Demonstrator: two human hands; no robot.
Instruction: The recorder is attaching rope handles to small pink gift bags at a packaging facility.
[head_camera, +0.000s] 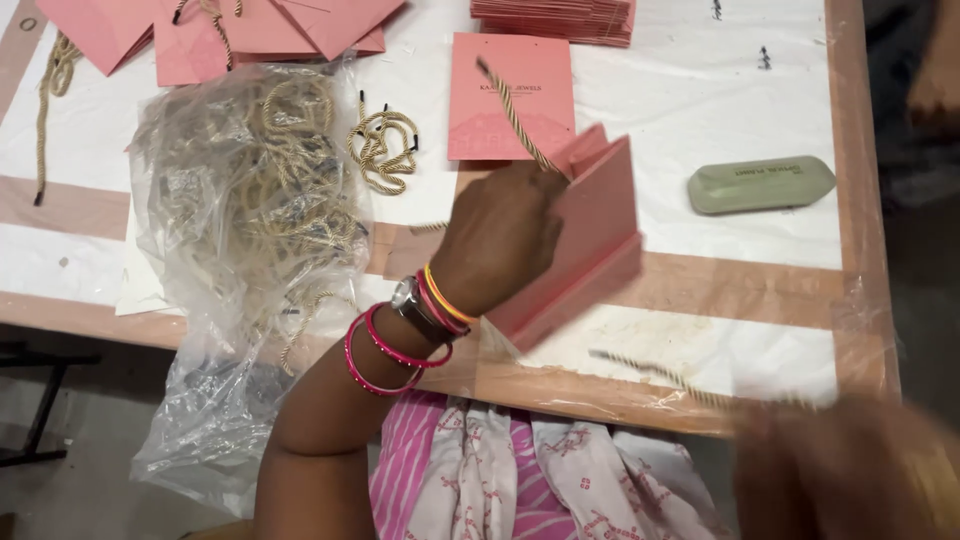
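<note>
Here, a desk (700, 100) covered in white sheeting is filling the view, with the near edge running along the bottom. On the left side a clear plastic bag (240, 220) stuffed with gold cords is spilling over the near edge. Along the far edge, finished pink bags (250, 30) with cords fitted are piling up beside a stack of flat pink ones (555, 20). Another flat bag (505, 100) is lying mid-desk, not yet opened. Near the middle, the left hand (500, 235) is gripping an upright pink paper bag (585, 235) and pinching a gold cord (515, 115) at its top. The right hand (850, 470), blurred at the near right corner, is trailing a second cord (660, 375); its grip cannot be made out. A green case (760, 183) is sitting toward the right edge. Judging by this, neither handle is fully fitted.
</note>
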